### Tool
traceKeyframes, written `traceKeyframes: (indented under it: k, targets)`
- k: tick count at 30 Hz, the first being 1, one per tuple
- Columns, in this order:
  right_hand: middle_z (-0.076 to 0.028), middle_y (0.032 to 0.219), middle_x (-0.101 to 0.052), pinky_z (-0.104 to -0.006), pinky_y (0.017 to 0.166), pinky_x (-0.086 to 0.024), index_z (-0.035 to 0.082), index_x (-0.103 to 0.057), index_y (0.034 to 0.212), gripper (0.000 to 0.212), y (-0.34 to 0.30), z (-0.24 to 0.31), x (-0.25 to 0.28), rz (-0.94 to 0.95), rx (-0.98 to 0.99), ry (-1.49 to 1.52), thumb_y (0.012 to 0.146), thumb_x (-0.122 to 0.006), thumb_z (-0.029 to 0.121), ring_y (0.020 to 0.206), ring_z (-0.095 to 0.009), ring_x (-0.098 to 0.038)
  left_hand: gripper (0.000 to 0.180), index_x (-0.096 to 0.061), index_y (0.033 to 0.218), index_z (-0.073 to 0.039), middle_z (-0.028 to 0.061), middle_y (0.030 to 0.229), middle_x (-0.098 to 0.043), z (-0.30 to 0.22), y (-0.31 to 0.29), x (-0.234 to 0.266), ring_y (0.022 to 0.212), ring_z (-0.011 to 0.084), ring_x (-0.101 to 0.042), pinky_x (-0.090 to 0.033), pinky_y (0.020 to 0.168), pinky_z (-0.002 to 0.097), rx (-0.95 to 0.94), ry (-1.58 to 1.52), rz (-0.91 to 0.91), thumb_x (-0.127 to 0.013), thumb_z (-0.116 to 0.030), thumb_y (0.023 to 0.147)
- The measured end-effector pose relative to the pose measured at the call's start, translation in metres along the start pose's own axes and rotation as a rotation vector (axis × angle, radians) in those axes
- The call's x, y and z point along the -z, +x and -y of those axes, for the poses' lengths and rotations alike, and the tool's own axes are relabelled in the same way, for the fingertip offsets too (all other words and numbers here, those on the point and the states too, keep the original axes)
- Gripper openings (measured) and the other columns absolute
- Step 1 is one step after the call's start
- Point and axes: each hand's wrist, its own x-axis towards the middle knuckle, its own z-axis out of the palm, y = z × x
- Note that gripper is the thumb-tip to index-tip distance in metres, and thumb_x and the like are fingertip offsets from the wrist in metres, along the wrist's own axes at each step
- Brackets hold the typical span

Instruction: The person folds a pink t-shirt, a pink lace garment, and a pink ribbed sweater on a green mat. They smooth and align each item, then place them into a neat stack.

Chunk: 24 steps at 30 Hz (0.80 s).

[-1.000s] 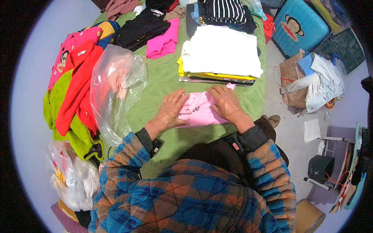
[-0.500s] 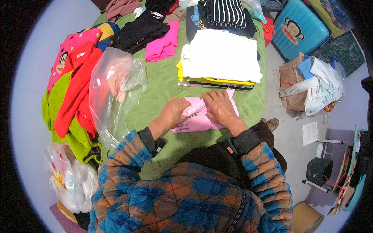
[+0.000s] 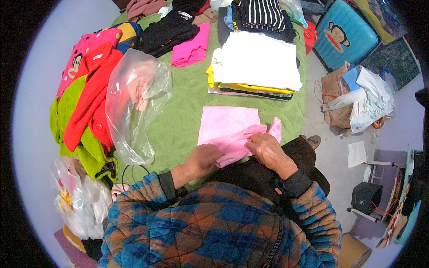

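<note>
A light pink T-shirt (image 3: 230, 123) lies partly folded on the green bedcover just in front of me, its far part flat and its near part bunched into creases. My left hand (image 3: 203, 160) is closed on its near left edge, the fingertips partly hidden. With bent fingers, my right hand (image 3: 269, 154) grips the near right side, where a loose corner sticks up beside the knuckles. Beyond the T-shirt stands a stack of folded clothes, with a white garment (image 3: 254, 60) on top and a yellow one (image 3: 250, 87) below.
Left on the green bedcover (image 3: 178, 107) are a clear plastic bag (image 3: 134, 134), a red coat (image 3: 91, 100) and a lime-green garment (image 3: 69, 107). Farther back lie a bright pink folded garment (image 3: 191, 47), black clothes (image 3: 165, 35) and striped clothing (image 3: 261, 13). A blue suitcase (image 3: 344, 40) stands right.
Both hands have come nearer to me, drawing the T-shirt's near part with them. Its far part now lies flat, and the printed side no longer shows.
</note>
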Motion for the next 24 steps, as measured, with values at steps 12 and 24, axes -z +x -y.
traceKeyframes:
  k: [12,24]
  targets:
    - [-0.015,0.094,-0.053,-0.0408,0.070,-0.044,0.002,-0.053,0.080,0.021,0.027,-0.015,-0.003,-0.175,-0.202,-0.094,0.061,-0.063,0.003,0.083,-0.033,-0.053,0.026,-0.057,0.091,-0.006,0.0106,0.084,-0.051,0.025,0.029,0.023,0.081,0.0305,-0.054,-0.046,0.066,0.0379,0.155,0.059,-0.078,-0.063,-0.005,0.066]
    - [-0.017,0.106,-0.058,-0.0430,0.086,-0.041,0.003,-0.052,0.112,0.054,0.044,-0.044,-0.028,0.082,-0.601,-0.131,0.068,-0.075,0.024,0.100,-0.033,-0.056,0.091,-0.033,0.132,0.005,0.0272,0.124,-0.044,0.075,0.028,0.031,0.117,0.0389,-0.043,-0.035,0.100,0.0425,0.682,-0.164,-0.051,-0.080,-0.030,0.063]
